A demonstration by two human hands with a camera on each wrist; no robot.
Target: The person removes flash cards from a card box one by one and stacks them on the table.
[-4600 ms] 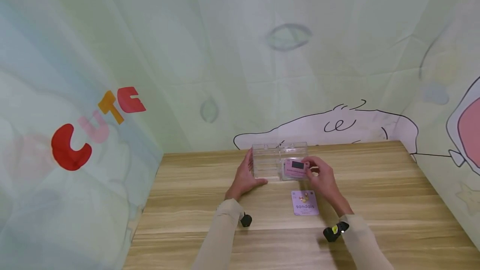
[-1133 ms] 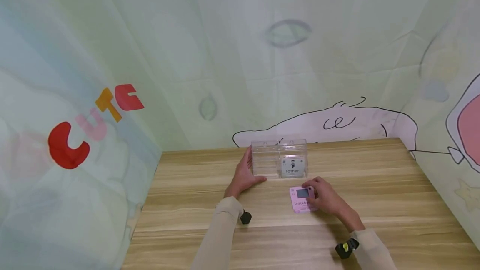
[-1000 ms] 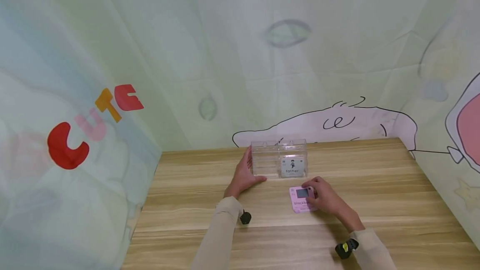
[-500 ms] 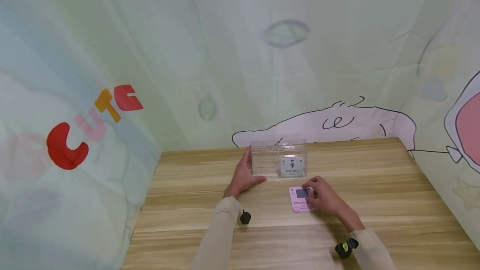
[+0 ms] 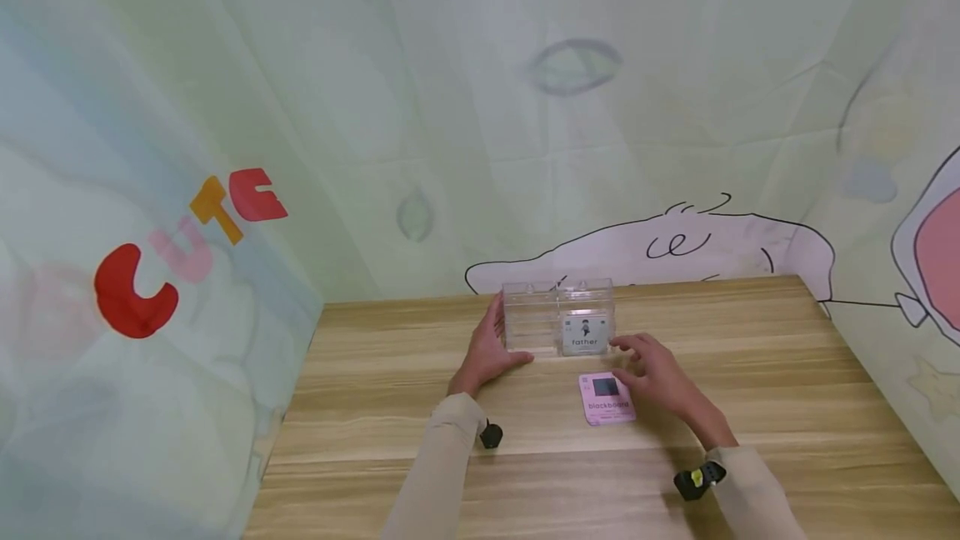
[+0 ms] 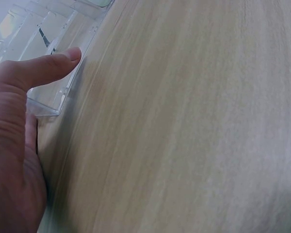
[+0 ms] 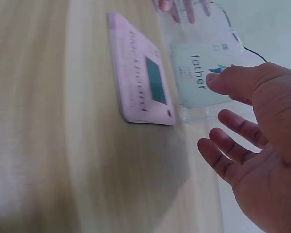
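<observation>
A clear plastic card holder [image 5: 531, 325] with two side-by-side sections stands near the back of the table. My left hand [image 5: 485, 354] holds its left end, the thumb in front and the other fingers along the side. In the right section leans a pale card [image 5: 585, 335] printed "father"; the left section shows no card. On the wood before the holder lies a small stack of cards, its top one a pink "blackboard" card [image 5: 607, 407]. My right hand [image 5: 663, 382] is just right of that stack, fingers loosely bent. Nothing is between them in the right wrist view.
The wooden table [image 5: 390, 373] ends at a printed cloth backdrop [image 5: 480, 148] right behind the holder. Black wrist cameras sit on both wrists, the right one [image 5: 697, 480] above the table.
The pink "blackboard" card went from the holder down onto the "sandals" card, baring the "father" card. My right hand then let go of it and lifted slightly. My left hand stayed put.
</observation>
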